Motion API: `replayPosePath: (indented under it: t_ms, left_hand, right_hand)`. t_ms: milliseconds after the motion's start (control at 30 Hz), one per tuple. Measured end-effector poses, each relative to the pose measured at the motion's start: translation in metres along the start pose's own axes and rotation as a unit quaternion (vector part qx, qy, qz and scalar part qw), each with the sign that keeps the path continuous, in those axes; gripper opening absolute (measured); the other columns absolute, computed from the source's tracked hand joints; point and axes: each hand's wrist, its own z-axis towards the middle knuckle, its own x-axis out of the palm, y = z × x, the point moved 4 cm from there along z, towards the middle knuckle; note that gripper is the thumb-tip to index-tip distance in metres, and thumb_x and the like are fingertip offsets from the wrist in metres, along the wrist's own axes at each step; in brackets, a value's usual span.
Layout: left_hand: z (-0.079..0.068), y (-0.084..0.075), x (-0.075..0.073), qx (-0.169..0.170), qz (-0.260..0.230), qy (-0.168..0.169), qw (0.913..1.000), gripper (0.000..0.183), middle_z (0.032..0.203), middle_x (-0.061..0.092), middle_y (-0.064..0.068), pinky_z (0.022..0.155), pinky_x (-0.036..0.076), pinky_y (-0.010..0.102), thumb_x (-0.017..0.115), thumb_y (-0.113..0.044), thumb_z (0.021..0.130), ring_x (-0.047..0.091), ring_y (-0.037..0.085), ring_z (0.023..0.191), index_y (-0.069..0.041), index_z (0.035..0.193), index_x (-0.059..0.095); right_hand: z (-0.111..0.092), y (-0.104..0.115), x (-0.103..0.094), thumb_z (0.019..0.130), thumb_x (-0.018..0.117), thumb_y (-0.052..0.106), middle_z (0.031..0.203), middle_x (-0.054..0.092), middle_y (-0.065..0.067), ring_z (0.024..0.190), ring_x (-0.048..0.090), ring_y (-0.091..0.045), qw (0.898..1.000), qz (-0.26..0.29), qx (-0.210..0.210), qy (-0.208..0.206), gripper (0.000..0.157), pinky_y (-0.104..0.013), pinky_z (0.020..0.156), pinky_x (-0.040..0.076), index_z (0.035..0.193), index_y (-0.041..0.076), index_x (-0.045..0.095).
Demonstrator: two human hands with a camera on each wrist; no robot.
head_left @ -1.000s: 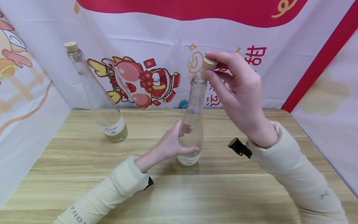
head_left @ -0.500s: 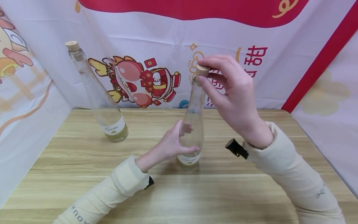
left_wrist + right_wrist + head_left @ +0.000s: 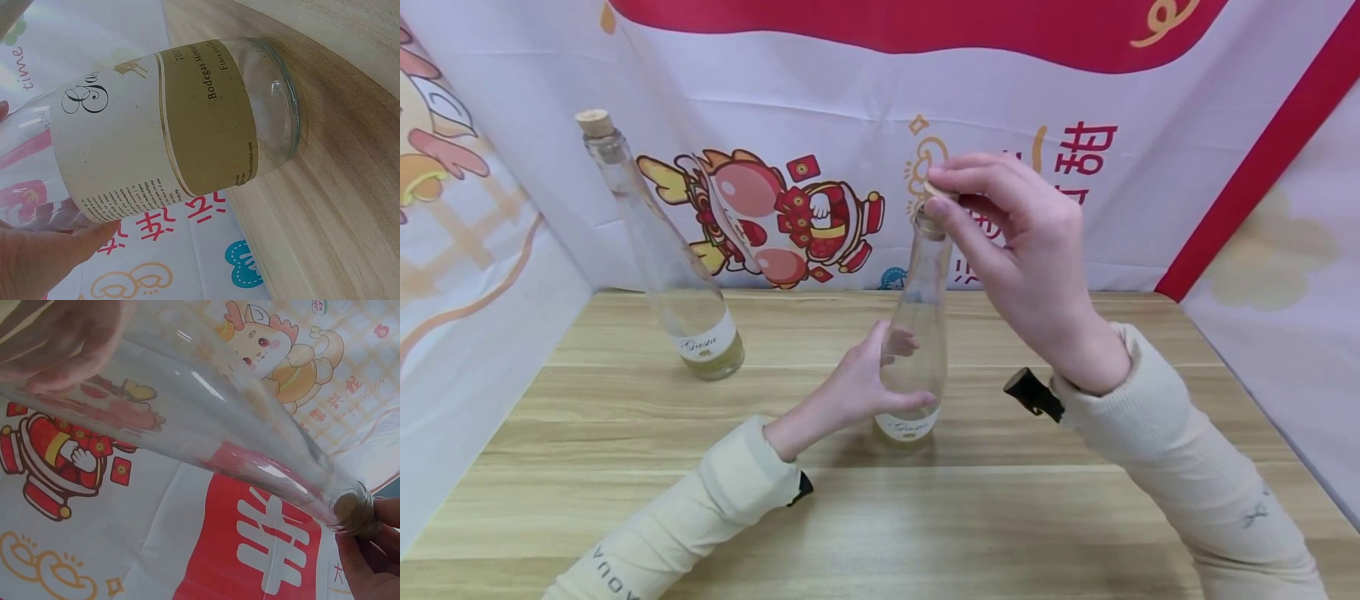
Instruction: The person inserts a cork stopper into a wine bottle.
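A clear glass bottle (image 3: 922, 312) stands upright on the wooden table, with a white and gold label (image 3: 156, 125) low on its body. My left hand (image 3: 861, 379) grips the bottle around its lower body, thumb across the front just above the label. At the bottle's mouth, my right hand (image 3: 1015, 225) pinches a cork (image 3: 942, 193) between thumb and fingers. The right wrist view shows the cork's lower end (image 3: 351, 507) inside the glass neck. Part of the cork's upper end is covered by the fingers.
A second glass bottle (image 3: 673, 267) stands at the left, with a cork (image 3: 595, 123) in its mouth. The wooden table (image 3: 880, 533) meets a printed cloth backdrop (image 3: 820, 92) behind the bottles. Cloth walls rise at both sides.
My right hand has moved left and slightly down, taking the cork from beside the bottle's mouth into the neck. The left hand and the other bottle have stayed in place.
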Motion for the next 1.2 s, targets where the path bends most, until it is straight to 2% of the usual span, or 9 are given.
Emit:
replayPosePath:
  t_ms: [333,433,600,733,900,1067,1200]
  left_hand:
    - [-0.001,0.0,0.001,0.003,0.004,-0.004,1.0,0.071,0.121,0.053,0.004,0.094,0.043,0.034,0.08,-0.026,0.068,0.051,0.016,0.111,-0.009,0.123,0.039]
    - [-0.001,-0.001,0.001,0.005,0.003,-0.005,1.0,0.07,0.121,0.054,0.004,0.094,0.043,0.034,0.08,-0.025,0.068,0.052,0.016,0.111,-0.009,0.123,0.039]
    - [0.0,-0.002,0.0,0.009,0.0,-0.003,0.9999,0.07,0.121,0.054,0.005,0.094,0.043,0.035,0.08,-0.024,0.068,0.052,0.017,0.111,-0.009,0.122,0.04]
    - [0.0,-0.001,0.0,0.017,-0.002,-0.006,0.9998,0.071,0.121,0.055,0.007,0.095,0.043,0.036,0.082,-0.023,0.066,0.052,0.018,0.111,-0.008,0.122,0.04]
    - [-0.001,0.0,-0.001,0.01,-0.009,-0.008,0.9999,0.074,0.124,0.054,0.006,0.096,0.042,0.039,0.083,-0.023,0.064,0.051,0.019,0.113,-0.009,0.123,0.04]
    - [-0.002,0.004,0.0,-0.009,-0.025,-0.004,0.9996,0.075,0.127,0.053,0.003,0.1,0.037,0.042,0.084,-0.025,0.063,0.049,0.018,0.118,-0.012,0.123,0.04]
    - [-0.003,0.01,0.001,-0.02,-0.031,0.005,0.9993,0.08,0.129,0.051,0.003,0.102,0.033,0.044,0.085,-0.026,0.061,0.046,0.017,0.12,-0.014,0.126,0.039]
  right_hand:
    - [0.001,0.004,-0.001,0.082,0.062,-0.004,0.092,0.064,-0.022,0.086,0.061,-0.02,1.0,-0.017,-0.021,-0.001,0.015,-0.025,0.076,0.053,0.094,-0.012,0.063]
    - [0.001,0.003,-0.001,0.082,0.063,-0.002,0.091,0.064,-0.018,0.086,0.061,-0.017,1.0,-0.02,-0.013,-0.006,0.014,-0.024,0.076,0.052,0.094,-0.01,0.064]
    - [-0.001,-0.001,0.0,0.08,0.065,-0.003,0.091,0.065,-0.014,0.085,0.061,-0.015,0.999,0.014,0.018,-0.023,0.015,-0.025,0.077,0.052,0.093,-0.009,0.066]
    - [0.0,-0.003,0.0,0.078,0.065,-0.006,0.093,0.064,-0.017,0.086,0.062,-0.018,0.998,0.049,0.023,-0.008,0.018,-0.028,0.077,0.053,0.095,-0.013,0.063]
    - [-0.006,-0.007,0.001,0.075,0.068,-0.007,0.103,0.059,-0.02,0.095,0.059,-0.019,0.996,0.067,0.045,0.023,0.035,-0.028,0.082,0.051,0.107,-0.015,0.055]
    - [-0.023,-0.011,0.005,0.07,0.075,-0.001,0.119,0.053,-0.019,0.108,0.053,-0.018,0.996,0.026,0.071,0.046,0.062,-0.027,0.091,0.046,0.122,-0.013,0.044]
    - [-0.038,-0.016,0.011,0.069,0.078,0.003,0.123,0.051,-0.015,0.113,0.05,-0.018,0.992,0.018,0.099,0.074,0.068,-0.026,0.094,0.044,0.126,-0.008,0.043]
